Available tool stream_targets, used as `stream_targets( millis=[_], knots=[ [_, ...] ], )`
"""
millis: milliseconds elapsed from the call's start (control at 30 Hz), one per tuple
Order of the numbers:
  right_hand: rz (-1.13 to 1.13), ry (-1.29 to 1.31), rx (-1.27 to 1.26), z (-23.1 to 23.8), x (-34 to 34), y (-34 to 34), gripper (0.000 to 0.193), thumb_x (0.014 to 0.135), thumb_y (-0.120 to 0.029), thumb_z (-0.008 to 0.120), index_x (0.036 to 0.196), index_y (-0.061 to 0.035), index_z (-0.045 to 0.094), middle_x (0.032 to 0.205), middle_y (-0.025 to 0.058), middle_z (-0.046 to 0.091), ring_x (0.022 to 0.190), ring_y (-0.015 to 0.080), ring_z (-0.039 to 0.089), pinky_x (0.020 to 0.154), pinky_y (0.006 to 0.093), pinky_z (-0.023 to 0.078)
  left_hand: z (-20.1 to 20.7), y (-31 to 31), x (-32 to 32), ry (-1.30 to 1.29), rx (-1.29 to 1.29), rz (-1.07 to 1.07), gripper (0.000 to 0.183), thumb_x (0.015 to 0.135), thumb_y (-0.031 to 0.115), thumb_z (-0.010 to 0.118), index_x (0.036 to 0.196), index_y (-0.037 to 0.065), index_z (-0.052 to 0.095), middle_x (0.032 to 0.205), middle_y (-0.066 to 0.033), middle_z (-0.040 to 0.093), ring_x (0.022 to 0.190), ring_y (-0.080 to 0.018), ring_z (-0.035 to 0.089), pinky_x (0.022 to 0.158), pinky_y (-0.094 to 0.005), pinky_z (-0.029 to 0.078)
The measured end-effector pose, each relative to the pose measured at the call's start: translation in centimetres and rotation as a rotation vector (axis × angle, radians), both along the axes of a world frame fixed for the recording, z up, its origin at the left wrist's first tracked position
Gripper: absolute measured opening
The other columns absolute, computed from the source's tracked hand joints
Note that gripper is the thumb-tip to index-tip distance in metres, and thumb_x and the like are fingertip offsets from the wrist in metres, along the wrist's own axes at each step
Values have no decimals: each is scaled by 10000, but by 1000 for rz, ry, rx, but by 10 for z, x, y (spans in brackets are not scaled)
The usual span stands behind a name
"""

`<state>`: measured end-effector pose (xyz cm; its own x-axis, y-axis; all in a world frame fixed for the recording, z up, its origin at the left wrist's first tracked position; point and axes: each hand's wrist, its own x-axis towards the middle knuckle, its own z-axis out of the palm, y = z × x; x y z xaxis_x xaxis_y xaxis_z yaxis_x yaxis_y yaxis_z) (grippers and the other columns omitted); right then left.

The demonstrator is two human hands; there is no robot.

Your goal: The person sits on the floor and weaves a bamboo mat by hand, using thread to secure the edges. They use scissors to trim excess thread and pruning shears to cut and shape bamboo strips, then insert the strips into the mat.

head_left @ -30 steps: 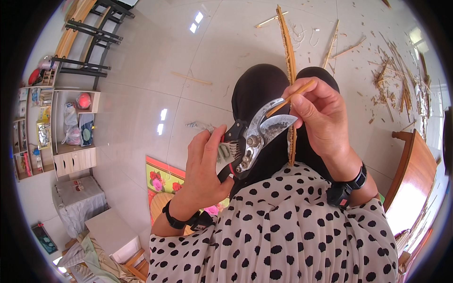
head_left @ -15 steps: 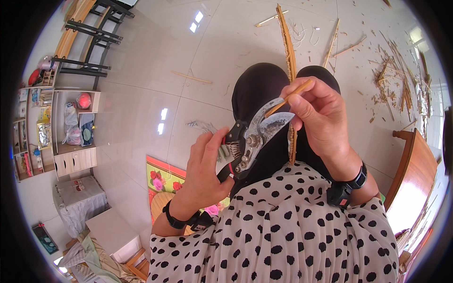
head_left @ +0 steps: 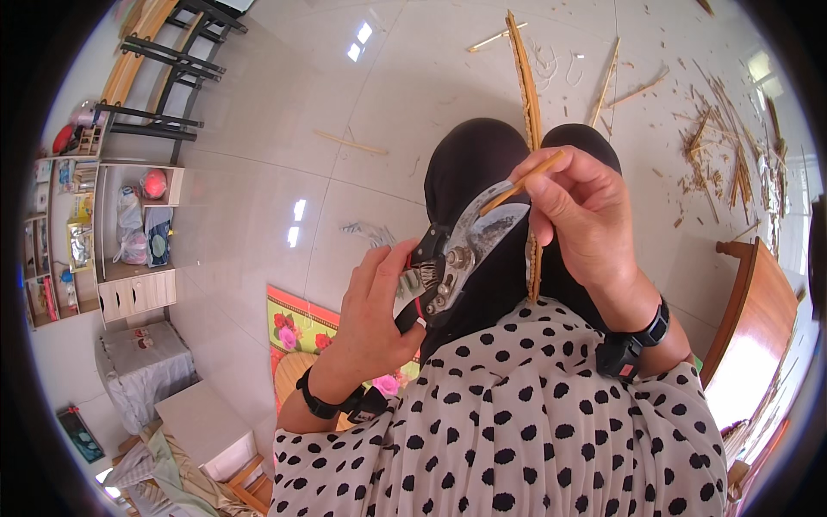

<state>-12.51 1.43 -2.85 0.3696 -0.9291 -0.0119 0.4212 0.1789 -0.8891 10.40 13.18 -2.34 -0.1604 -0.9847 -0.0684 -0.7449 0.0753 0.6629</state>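
Note:
My left hand (head_left: 372, 291) is closed round the handles of a pair of pruning shears (head_left: 459, 257), its metal blades pointing up and to the right. Between the thumb and fingers of my right hand (head_left: 579, 207) is a short thin yellowish stick (head_left: 515, 184). The stick's lower end lies between the parted blades. A long, rough-edged brown strip (head_left: 527, 77) runs lengthwise between my black-clad knees, passing behind my right hand, with its near end at my spotted shirt.
Stick scraps (head_left: 711, 164) litter the tiled floor at the right. A wooden furniture piece (head_left: 749, 319) stands at my right. On the left are a shelf unit (head_left: 138, 293), black metal legs (head_left: 159, 125) and a covered box (head_left: 148, 370). A floral mat (head_left: 297, 323) lies beside me.
My right hand and the stick have shifted slightly left and down, so the stick sits a little differently between the blades. My left hand stays on the shears.

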Motion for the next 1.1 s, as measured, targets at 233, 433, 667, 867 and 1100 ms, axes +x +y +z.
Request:
stream_targets(
  millis=[233,433,667,867,1100],
  knots=[
    [-18,61,-12,2,-3,-3,136,950,-72,583,1045,18,617,856,89,684,505,57,529,470,158,417,-1,-2,1,30,-33,-6,797,600,-26,680,1347,42,411,1162,-206,477,1015,-380,529,875,-419,464],
    [-8,82,-24,4,-2,-5,125,949,-62,579,1030,25,616,859,97,684,506,53,533,466,153,424,3,-2,2,3,-44,4,781,589,-39,668,1328,26,424,1127,-191,493,983,-361,542,846,-412,475],
    [11,70,-25,5,-2,-5,109,947,-56,581,1007,28,617,855,96,683,496,48,524,462,153,423,2,0,4,33,-16,12,771,588,-37,669,1319,18,433,1117,-180,501,969,-348,545,834,-410,477],
    [17,86,-31,4,-1,-4,116,945,-64,589,1007,27,624,854,95,683,488,45,512,451,157,409,3,0,5,-50,-53,17,783,581,-25,678,1323,24,435,1133,-186,495,967,-355,538,829,-415,472],
    [8,71,-47,5,-2,-4,112,938,-55,595,1004,31,625,856,96,684,485,42,510,442,159,413,2,-1,7,-34,-77,-3,794,579,-28,675,1334,32,435,1149,-187,489,976,-351,532,842,-413,467]
  ],
)
